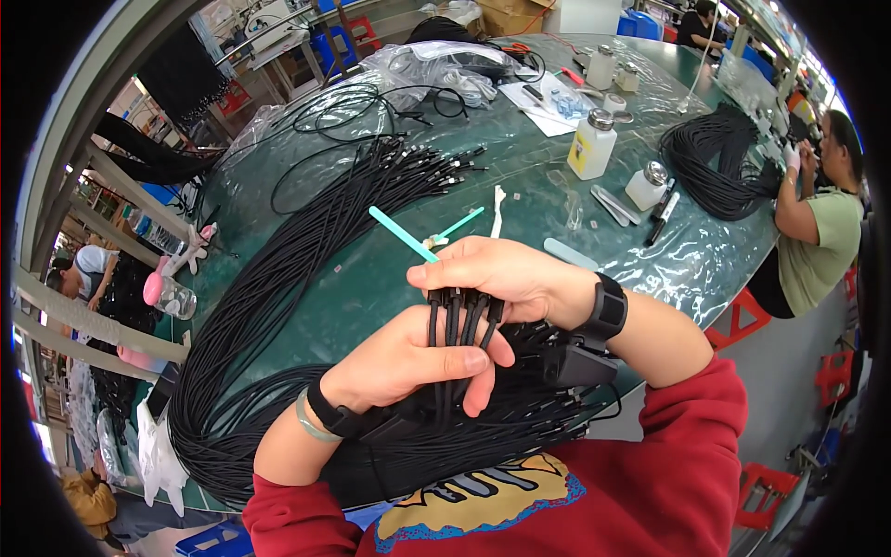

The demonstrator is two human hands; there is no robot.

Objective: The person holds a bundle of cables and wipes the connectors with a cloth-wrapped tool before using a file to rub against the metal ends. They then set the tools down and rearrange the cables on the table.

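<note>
Cables: a few black cable ends (459, 320) stand upright between both hands, long axis near-to-far, plugs at the far end, above the table's near edge.
Left hand (408, 367): palm up, fingers curled around the cables.
Right hand (506, 278): reaching in from the right, fingertips pressed on the plug ends.
Bundle: long black cable bundle (278, 288) sweeps left across the green table (520, 186).

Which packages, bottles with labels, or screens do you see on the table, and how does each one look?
Yellow bottle: table middle right, squarish, pale yellow, metal cap, small label.
Small clear bottle: right of it, round, metal cap.
Two more bottles: far side, pale, metal caps.
Clear plastic bag: far middle, crumpled, cables inside.
Cardboard box: beyond the table, brown.
Screens: none visible.
</note>
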